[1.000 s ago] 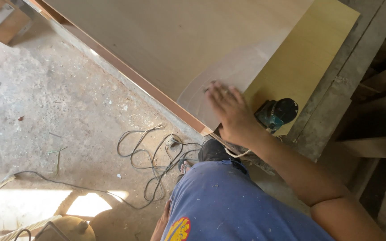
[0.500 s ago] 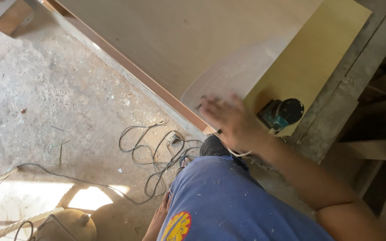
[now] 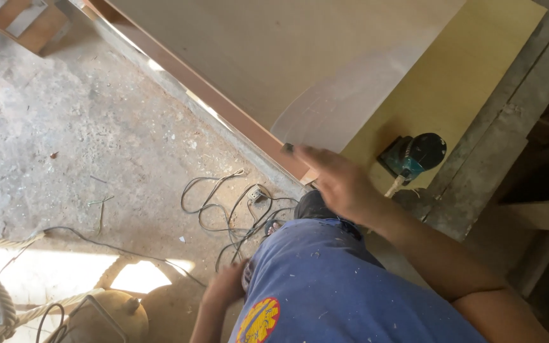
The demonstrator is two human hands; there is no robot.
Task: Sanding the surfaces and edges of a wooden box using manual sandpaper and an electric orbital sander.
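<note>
One right hand (image 3: 341, 184) lies at the near corner of the panel (image 3: 274, 57), fingers (image 3: 306, 152) extended and flat, grasping nothing. The panel rests on the table (image 3: 478, 152). A sander (image 3: 414, 155) stands just beside the hand. The left hand (image 3: 223, 289) hangs low; finger state cannot be told.

A pale tan board (image 3: 255, 57) is edged by a reddish-brown strip (image 3: 223, 105). Toward its near corner, a whitish, dusty curved patch (image 3: 338, 105) is seen. A yellow sheet (image 3: 459, 70) is laid beyond the board's right edge, and a teal and black sander (image 3: 414, 155) is set on it. Black cables (image 3: 223, 213) are strewn over the mottled grey floor (image 3: 65, 140). A blue, white-speckled shirt (image 3: 325, 286) bears a yellow and red emblem.
</note>
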